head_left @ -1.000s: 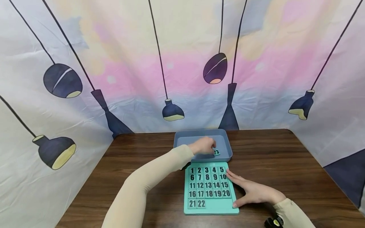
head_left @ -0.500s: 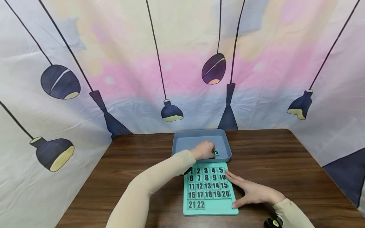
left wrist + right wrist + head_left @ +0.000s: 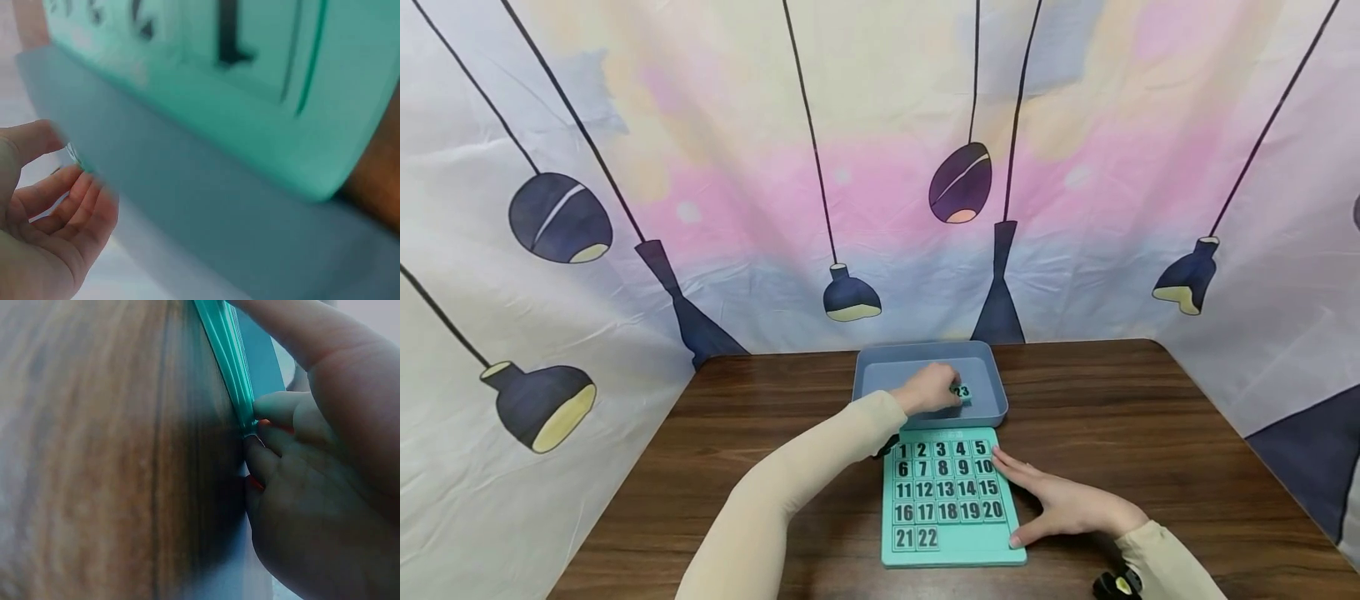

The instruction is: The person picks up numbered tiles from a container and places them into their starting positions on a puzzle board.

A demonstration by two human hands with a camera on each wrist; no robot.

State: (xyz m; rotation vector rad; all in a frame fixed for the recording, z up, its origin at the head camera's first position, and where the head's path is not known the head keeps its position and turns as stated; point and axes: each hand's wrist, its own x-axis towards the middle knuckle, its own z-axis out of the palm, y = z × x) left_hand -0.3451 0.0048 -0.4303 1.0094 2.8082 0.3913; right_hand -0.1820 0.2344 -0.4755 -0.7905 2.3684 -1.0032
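Observation:
Over the blue-grey tray [image 3: 887, 360], my left hand [image 3: 931, 388] pinches a small turquoise number tile [image 3: 963, 392] marked 23. In the left wrist view the thumb and fingertips [image 3: 87, 182] meet at its edge, and the tray wall hides most of the tile. A turquoise number board [image 3: 976, 546] lies in front of the tray. Tiles 1 to 22 sit in its rows in order, with bare space right of 22. Along the board's right edge rests my right hand [image 3: 1063, 503], fingers extended and thumb spread apart. Its fingers [image 3: 278, 407] touch that edge in the right wrist view.
The tray stands directly behind the board on a dark wooden table [image 3: 1105, 417]. A fabric backdrop [image 3: 737, 167] printed with hanging lamps rises behind the table. My left forearm [image 3: 805, 458] reaches past the board's left side.
My left hand now has the tile 23 between its fingertips, and the tile has shifted slightly away and left inside the tray. My right hand stays at the board's edge.

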